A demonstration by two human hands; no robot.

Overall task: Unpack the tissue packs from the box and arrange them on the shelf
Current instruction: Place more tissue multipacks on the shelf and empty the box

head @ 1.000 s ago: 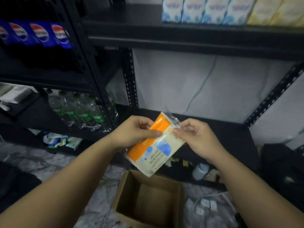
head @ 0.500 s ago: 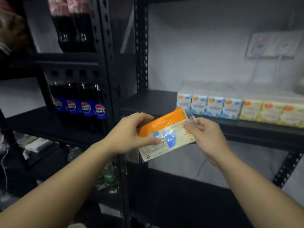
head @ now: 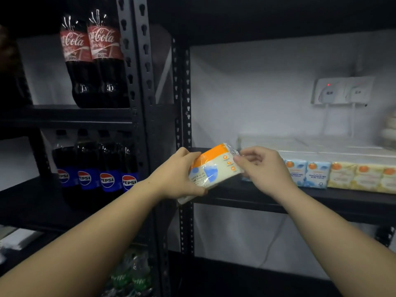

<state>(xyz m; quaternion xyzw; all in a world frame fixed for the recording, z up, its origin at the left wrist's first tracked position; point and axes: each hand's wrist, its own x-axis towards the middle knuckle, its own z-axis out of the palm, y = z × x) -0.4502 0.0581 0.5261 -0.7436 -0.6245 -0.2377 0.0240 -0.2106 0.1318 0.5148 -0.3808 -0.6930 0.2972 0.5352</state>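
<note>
Black metal shelf [head: 246,195] has free board left of the boxed tissue row [head: 317,175]. Both grips pinch the orange-and-cream plastic tissue pack [head: 214,168] above its front edge: left hand [head: 177,174] at the lower end, right hand [head: 261,166] at the top corner.

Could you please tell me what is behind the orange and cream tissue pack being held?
Behind the orange and cream tissue pack is the black metal shelf, bare at its left end. The left hand and right hand hide the row's nearest blue pack.

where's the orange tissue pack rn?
Centre of head view: orange tissue pack held between left hand and right hand, over the shelf edge.
</note>
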